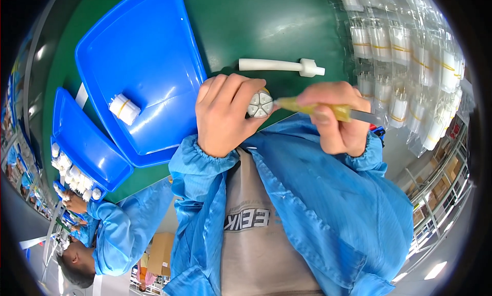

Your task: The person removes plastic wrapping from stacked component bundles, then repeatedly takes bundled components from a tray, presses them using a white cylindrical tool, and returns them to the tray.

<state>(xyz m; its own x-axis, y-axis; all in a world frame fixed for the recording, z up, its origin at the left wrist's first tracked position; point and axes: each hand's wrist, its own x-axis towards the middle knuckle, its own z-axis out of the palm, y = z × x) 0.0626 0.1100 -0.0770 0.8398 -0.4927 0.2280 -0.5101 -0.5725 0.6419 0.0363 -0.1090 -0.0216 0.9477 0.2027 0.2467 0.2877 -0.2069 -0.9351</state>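
Note:
My left hand [223, 114] is closed round a short round part [260, 105], whose grey-white end face is split into wedge-shaped segments. The rest of that part is hidden by my fingers. In my right hand [341, 134] is a slim tool with a yellow body [339, 111] and a flat metal blade sticking out on the right. Its yellow tapered end points left, close to the edge of the round part; blur hides whether they touch. Just beyond both hands, a white plastic tube with a wider collar [269, 65] lies on the green table [230, 19].
A big blue tray [148, 45] at left holds one white banded bundle [124, 109]. Beside it sits a narrower blue tray [87, 142]. Clear bags of white banded bundles [400, 50] fill the right side. At lower left, another person's hand [76, 203] is near white parts.

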